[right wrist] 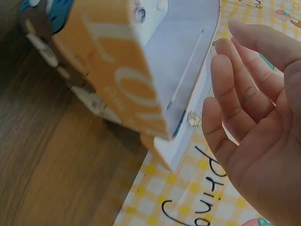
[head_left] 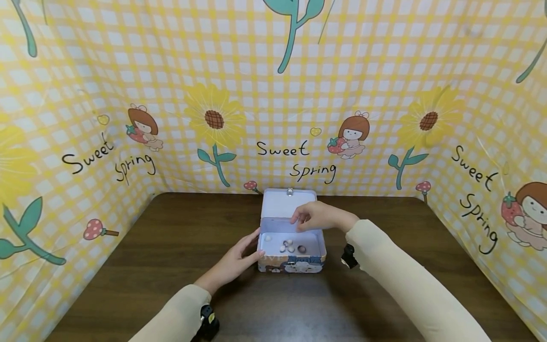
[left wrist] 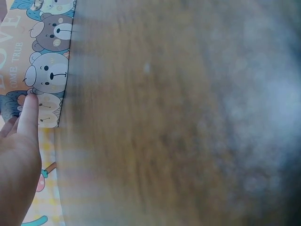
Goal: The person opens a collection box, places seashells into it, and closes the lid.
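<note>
An open tin box (head_left: 321, 243) with cartoon bears printed on its front sits on the table, its lid (head_left: 275, 204) tipped back. Several small whitish pieces (head_left: 290, 248) lie inside, with a dark round ring-like piece (head_left: 301, 249) to their right and a pale piece (head_left: 268, 238) near the left wall. My left hand (head_left: 235, 259) rests against the box's left side, fingers extended; in the left wrist view its thumb (left wrist: 30, 110) touches the printed front. Over the box's back right part is my right hand (head_left: 318, 216), fingers loosely bent, nothing in its palm (right wrist: 268, 150).
The box stands near the far edge of a dark wooden table (head_left: 192, 218). A yellow checked cloth (head_left: 265, 95) with flowers and lettering hangs behind and at both sides. A metal clasp (head_left: 290, 192) sits on the lid's upper edge.
</note>
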Demonstrator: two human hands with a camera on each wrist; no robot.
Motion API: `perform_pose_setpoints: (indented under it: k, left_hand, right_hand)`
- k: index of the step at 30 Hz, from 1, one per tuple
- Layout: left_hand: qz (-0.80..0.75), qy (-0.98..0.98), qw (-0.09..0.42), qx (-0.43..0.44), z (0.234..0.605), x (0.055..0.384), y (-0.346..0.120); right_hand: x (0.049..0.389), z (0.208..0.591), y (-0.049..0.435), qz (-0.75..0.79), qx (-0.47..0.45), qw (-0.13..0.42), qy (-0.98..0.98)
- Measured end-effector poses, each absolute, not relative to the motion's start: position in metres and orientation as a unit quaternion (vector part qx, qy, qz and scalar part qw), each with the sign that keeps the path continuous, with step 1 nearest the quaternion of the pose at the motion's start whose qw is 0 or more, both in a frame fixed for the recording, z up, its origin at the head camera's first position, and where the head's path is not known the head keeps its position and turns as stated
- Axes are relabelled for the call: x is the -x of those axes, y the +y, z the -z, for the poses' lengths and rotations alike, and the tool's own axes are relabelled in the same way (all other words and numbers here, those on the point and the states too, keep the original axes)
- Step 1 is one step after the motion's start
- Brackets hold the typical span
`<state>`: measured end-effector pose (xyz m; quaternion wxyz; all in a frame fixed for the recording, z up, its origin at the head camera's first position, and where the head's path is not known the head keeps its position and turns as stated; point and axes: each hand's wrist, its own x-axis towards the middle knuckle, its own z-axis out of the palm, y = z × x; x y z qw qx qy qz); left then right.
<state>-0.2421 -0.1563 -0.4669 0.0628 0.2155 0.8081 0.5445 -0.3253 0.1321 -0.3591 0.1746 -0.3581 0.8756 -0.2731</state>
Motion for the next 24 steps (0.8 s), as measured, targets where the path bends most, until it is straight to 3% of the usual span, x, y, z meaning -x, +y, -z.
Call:
perform_pose_setpoints:
  k: [10,24]
  left_hand:
    - [-0.544,0.810,0.061,-0.211,0.467,0.241,-0.156]
    - [-0.547,0.806,0.060,-0.217,0.467,0.241,-0.156]
  right_hand:
    - [0.319,0.358,0.163,0.278,0.357,0.137,0.881]
    - [0.306,0.368,0.211,0.292,0.343,0.134,0.883]
